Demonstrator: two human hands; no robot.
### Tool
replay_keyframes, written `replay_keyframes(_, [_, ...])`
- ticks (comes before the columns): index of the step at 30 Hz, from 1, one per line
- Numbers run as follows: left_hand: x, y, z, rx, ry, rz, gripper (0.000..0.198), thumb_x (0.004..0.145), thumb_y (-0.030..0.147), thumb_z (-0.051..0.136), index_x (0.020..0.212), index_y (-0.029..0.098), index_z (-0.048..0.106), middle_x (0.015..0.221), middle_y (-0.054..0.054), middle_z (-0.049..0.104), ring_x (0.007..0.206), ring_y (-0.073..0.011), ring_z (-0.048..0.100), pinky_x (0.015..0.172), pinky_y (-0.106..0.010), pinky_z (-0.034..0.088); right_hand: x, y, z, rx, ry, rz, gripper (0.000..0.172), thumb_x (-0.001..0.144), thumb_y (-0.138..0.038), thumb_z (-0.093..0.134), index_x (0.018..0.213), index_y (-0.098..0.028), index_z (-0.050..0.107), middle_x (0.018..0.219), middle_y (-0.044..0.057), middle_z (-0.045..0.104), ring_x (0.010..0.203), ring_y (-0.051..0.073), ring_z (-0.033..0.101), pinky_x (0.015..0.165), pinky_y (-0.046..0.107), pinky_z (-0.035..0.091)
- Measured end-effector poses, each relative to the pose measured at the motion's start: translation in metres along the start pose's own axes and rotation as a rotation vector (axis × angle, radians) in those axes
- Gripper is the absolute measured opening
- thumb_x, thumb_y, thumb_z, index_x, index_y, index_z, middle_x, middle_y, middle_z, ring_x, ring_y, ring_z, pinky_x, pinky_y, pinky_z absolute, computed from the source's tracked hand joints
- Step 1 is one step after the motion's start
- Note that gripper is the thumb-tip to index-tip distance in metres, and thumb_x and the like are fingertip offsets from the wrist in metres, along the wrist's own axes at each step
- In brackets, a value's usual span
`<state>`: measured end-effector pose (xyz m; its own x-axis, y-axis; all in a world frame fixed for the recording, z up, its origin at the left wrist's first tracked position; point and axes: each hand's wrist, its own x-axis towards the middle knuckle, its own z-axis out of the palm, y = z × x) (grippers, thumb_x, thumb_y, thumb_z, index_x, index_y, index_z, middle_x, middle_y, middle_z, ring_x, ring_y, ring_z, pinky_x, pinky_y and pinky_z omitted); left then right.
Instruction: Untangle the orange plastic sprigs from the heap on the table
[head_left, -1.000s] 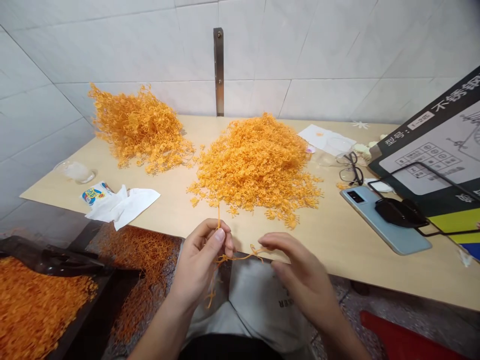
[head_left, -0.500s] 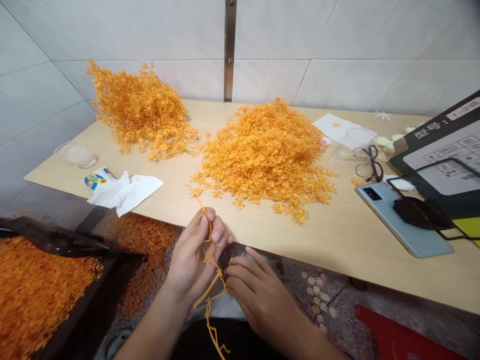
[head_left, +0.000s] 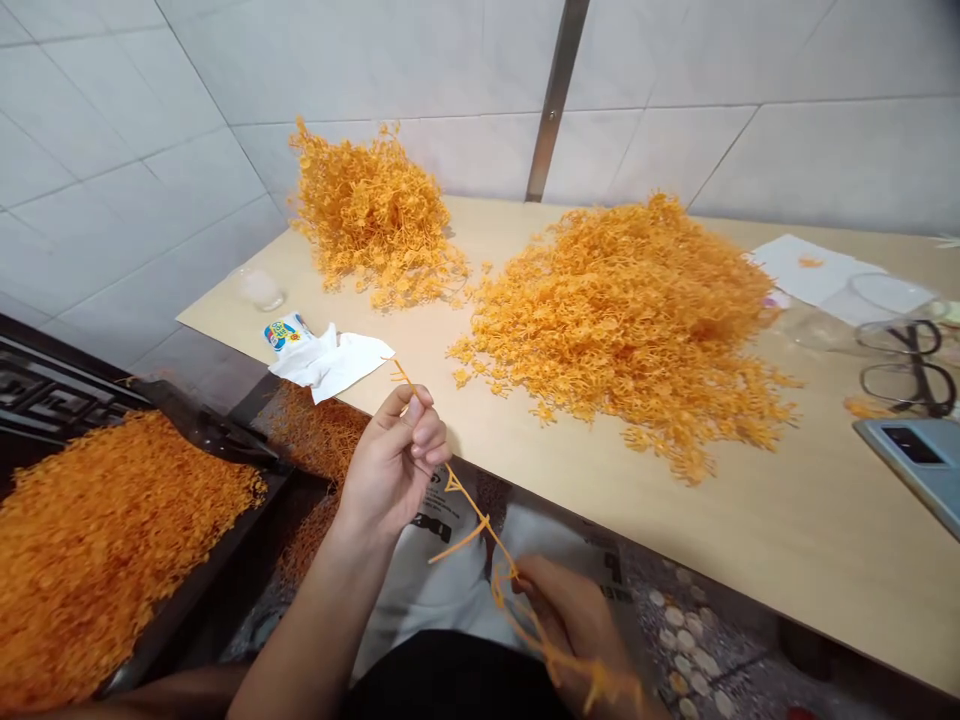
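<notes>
My left hand (head_left: 394, 465) is closed in a pinch on the upper end of a thin orange plastic sprig (head_left: 480, 525), just in front of the table's near edge. My right hand (head_left: 574, 625) is lower, over my lap, with its fingers curled around the sprig's lower part, which trails off blurred to the right. A big loose heap of the same orange pieces (head_left: 630, 320) lies on the table beyond my hands. A second, bushier heap (head_left: 371, 215) sits at the back left against the wall.
The pale wooden table (head_left: 675, 520) also carries a crumpled tissue and small packet (head_left: 326, 355), a clear dish (head_left: 259, 290), glasses (head_left: 904, 360), a phone (head_left: 915, 460) and paper (head_left: 810, 270). A black-lined bin full of orange pieces (head_left: 97, 550) stands at my lower left.
My right hand has slid down along the sprig toward my lap while the left hand stayed pinched on its top. The view has swung left.
</notes>
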<state>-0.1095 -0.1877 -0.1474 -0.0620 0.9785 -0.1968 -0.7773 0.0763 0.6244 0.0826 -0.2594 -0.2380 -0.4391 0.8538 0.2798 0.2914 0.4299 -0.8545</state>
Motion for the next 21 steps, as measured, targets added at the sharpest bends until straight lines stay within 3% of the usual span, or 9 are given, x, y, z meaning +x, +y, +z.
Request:
replay_keyframes(3, [0.001,0.005,0.001,-0.004,0.032,0.019,0.01,0.078,0.004,0.066,0.076,0.013,0.063,0.05,0.006,0.043,0.042,-0.0018,0.039,0.043,-0.01,0.037,0.005,-0.004,-0.003,-0.006,-0.005,-0.029,0.033,0.098,-0.022,0.034,0.067,-0.021,0.045,0.055,-0.002,0.048,0.046,0.011,0.048,0.047,0.021,0.035])
replay_keyframes(11, [0.006,0.005,0.006,-0.122,0.211,0.074,0.03,0.092,-0.001,0.04,0.074,0.011,0.061,0.051,0.005,0.039,0.041,-0.0021,0.04,0.042,-0.01,0.035,0.008,-0.002,-0.005,-0.038,0.018,-0.061,0.028,0.095,-0.013,0.035,0.07,-0.02,0.044,0.057,-0.004,0.045,0.047,0.009,0.046,0.047,0.019,0.034])
replay_keyframes(21, [0.013,0.001,0.015,-0.188,0.317,0.149,0.029,0.09,-0.005,0.036,0.076,0.011,0.056,0.06,0.004,0.04,0.045,-0.0019,0.041,0.041,-0.009,0.035,0.008,-0.006,-0.008,-0.105,0.025,-0.13,0.028,0.094,-0.008,0.034,0.072,-0.02,0.046,0.058,-0.002,0.047,0.048,0.01,0.049,0.048,0.021,0.037])
